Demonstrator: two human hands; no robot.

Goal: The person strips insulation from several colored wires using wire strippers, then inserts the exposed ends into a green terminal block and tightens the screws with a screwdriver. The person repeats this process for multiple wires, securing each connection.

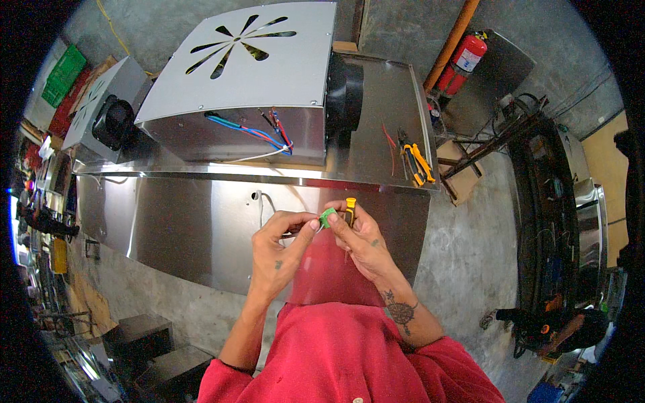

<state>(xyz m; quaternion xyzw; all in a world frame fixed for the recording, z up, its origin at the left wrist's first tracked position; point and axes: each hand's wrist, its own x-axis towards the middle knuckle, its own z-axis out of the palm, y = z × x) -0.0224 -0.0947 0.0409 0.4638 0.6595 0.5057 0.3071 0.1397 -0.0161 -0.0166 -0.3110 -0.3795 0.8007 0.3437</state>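
Observation:
In front of my chest, both hands meet over a small green block (327, 218) that looks like a screw terminal connector. My right hand (361, 243) pinches the block between thumb and fingers. That same hand also keeps a small screwdriver with a yellow and black handle (351, 203) tucked among its fingers, its handle end up. With thumb and index finger pressed together, my left hand (281, 243) grips a thin wire (320, 227) at the block's left side. Where the wire meets the block is partly covered by my fingertips.
A metal box with a petal-shaped vent (235, 60) stands on the steel bench (181, 201), blue and red wires (259, 134) hanging from its front. Yellow-handled pliers (418, 161) lie to the right. A smaller fan box (111, 114) sits left; a fire extinguisher (465, 60) stands far right.

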